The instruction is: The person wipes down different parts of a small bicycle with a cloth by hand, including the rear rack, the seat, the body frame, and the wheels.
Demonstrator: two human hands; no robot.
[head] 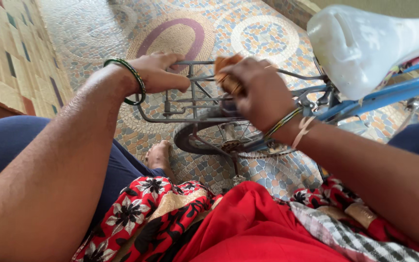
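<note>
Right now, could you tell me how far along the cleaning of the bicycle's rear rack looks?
Nothing shows as finished; no wiped part can be told from an unwiped one. In hand: the left hand grips the rear rack to steady it, while the right hand, blurred, presses a brownish cloth onto it. The wheel, chain and blue frame sit untouched.

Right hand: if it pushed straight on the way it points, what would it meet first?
Probably the grey metal rear rack of the bicycle. The right hand, blurred and closed on a brown cloth, points left and away toward the rack bars, where the left hand grips. Depth is unclear.
</note>
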